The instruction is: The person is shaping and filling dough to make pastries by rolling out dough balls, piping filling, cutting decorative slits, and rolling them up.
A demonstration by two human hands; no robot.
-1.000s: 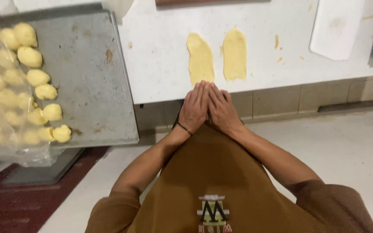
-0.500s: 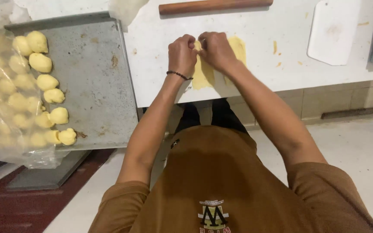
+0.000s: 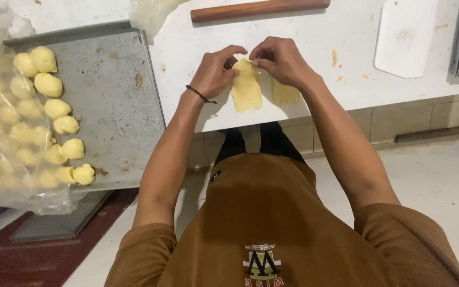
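On the white worktop (image 3: 314, 48), at twelve o'clock from the body, the far end of the left-hand flattened dough strip (image 3: 246, 90) was pinched by both hands: the left hand (image 3: 214, 72) was curled with thumb and forefinger closed on the strip's top left corner, the right hand (image 3: 278, 59) likewise closed on its top right edge. A second flattened dough strip (image 3: 285, 94) lay just beside it at three o'clock, partly hidden under the right wrist. A second before, the palms had been pressed together below the counter edge, clear of the dough; half a second before, they had been brought up over the strips. Judged from this, the nearer work had ended and the folding or rolling of the strip's far end had been started. At nine o'clock a metal baking tray (image 3: 107, 106) carried shaped dough pieces (image 3: 62, 125), part of them under clear plastic film (image 3: 6, 159). A wooden rolling pin (image 3: 258, 9) and a white scraper (image 3: 405, 37) lay beyond.
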